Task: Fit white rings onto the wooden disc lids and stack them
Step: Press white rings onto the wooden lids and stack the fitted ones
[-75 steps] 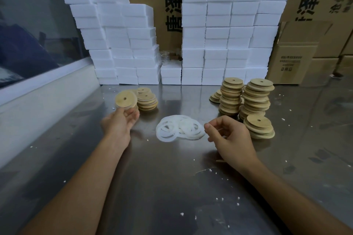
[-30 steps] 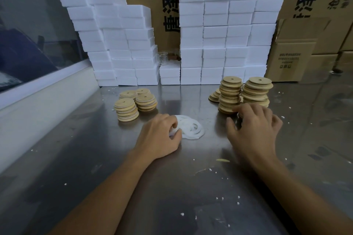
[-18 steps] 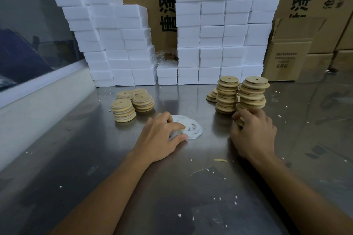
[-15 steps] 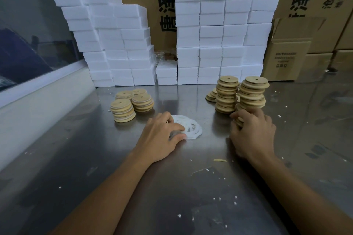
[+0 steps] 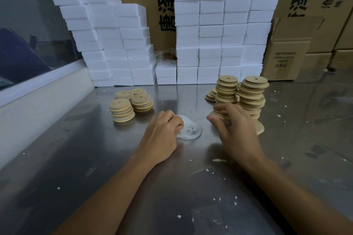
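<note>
The left hand lay on the steel table with fingers curled onto the heap of white rings at centre. To the right, the right hand gripped a wooden disc lid at the near unfitted stacks. Ringed stacks stood far left.

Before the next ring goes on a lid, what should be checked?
1. Loose white rings left on the table: ok.
2. Left hand has a grip on one ring: cannot tell, fingers cover it.
3. Right hand holds a wooden lid: ok, fingers curl round it.
4. Tall unfitted stacks stand steady: not ok, discs sit offset.
5. Finished stack has room on top: ok.
</note>
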The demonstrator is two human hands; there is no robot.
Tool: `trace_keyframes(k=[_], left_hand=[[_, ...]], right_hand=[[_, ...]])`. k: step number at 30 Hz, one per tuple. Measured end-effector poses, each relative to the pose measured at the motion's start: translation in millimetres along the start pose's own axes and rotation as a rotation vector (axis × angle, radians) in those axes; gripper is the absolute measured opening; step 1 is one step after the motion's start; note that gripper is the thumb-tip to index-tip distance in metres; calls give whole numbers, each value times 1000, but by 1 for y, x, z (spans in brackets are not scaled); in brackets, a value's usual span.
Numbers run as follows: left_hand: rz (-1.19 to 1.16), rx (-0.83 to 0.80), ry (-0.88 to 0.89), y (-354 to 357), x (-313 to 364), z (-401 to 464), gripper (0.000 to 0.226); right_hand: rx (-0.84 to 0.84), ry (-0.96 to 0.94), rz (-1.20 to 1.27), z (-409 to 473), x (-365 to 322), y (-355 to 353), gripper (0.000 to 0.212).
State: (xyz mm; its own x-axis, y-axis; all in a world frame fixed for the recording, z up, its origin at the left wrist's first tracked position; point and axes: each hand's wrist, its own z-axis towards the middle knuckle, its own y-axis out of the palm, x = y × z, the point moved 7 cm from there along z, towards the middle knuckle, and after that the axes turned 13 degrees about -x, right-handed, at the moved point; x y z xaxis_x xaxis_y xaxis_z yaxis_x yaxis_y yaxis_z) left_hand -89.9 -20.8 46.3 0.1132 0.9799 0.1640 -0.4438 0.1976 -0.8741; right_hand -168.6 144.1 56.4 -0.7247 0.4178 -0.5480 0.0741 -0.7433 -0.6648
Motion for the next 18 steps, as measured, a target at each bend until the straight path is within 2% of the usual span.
trace_keyframes(k=[4, 6, 8, 11, 15, 18], left_hand=[[-103, 93, -12, -4, 0, -1, 12], [-341, 146, -105, -4, -12, -1, 18], [-684, 236, -311, -3, -37, -4, 27], [-1021, 342, -516, 5, -64, -14, 31], [-1180, 289, -540, 11, -65, -20, 29], [-1220, 243, -567, 13, -61, -24, 26]], right_hand=[[-62, -93, 132, -2, -6, 10, 18], [-80, -92, 171, -3, -5, 14, 22], [-72, -104, 256, -3, -5, 14, 23], [-89, 8, 453, -1, 4, 16, 20], [-110, 64, 554, -4, 13, 23, 16], [-65, 113, 548, -5, 19, 21, 31]])
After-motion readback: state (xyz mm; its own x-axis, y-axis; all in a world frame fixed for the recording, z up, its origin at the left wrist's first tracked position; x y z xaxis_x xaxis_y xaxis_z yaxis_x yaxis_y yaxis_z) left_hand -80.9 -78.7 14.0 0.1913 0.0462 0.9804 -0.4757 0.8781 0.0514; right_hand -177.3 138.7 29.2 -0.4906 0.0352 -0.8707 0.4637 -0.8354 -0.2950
